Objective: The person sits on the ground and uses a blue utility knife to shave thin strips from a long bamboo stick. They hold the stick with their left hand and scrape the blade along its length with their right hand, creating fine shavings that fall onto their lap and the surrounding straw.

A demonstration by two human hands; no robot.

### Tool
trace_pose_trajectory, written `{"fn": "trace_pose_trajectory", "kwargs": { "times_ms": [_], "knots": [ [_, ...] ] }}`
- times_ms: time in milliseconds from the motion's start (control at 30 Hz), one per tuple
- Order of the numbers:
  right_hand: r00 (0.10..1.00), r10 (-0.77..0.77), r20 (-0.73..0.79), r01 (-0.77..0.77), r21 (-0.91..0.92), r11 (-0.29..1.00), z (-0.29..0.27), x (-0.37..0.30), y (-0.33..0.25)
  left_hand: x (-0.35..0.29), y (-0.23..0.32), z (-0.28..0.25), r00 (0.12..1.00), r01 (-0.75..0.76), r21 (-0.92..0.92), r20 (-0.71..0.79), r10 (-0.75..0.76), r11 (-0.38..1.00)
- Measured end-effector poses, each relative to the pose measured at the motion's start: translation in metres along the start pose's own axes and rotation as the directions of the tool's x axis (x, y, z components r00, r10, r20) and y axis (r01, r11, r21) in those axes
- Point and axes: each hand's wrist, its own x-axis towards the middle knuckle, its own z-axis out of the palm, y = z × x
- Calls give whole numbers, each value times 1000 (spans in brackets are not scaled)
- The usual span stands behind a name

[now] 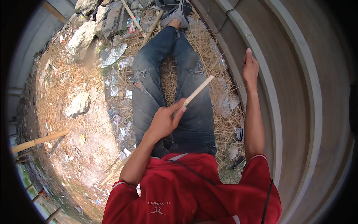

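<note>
My left hand (166, 118) is closed around the lower end of a pale, flat wooden stick (200, 89). The stick slants up and to the right over my thigh in worn, torn jeans (175, 127). Farther right, my right hand (250, 71) is held out in front of the ribbed grey-brown panels (291, 93), thumb pointing up and fingers curled in. Whatever those fingers may hold is hidden, and I cannot tell whether they touch a panel edge.
Dry straw (223, 127) and litter lie around my legs. Pale rocks (82, 39) sit at the far left, with another rock (79, 104) nearer. One bamboo pole (41, 141) juts in from the left; another pole (152, 28) lies near my shoe (178, 16).
</note>
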Motion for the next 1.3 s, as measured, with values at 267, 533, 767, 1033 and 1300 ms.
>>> {"fn": "trace_pose_trajectory", "kwargs": {
  "times_ms": [267, 533, 767, 1033, 1300],
  "knots": [
    [883, 10, 469, -267, 486, 832, 19, -85, -59, 10, 1, 5, 988, -33, -62, -155, 23, 998],
    [751, -45, 658, -501, 614, 610, 45, -106, -64, 12, -3, 2, 1000, 20, -247, 0, -21, 969],
    [814, -42, 579, -304, 487, 819, 45, -109, -66, 12, -8, -13, 954, 239, -602, 290, -70, 762],
    [817, -297, 494, 222, 205, 953, 47, -148, -70, 17, -13, -16, 947, 250, -587, 313, -69, 770],
    [721, -422, 549, 507, -3, 862, 55, -162, -64, 19, -22, -12, 942, 289, -632, 320, -98, 719]
  ]
}}
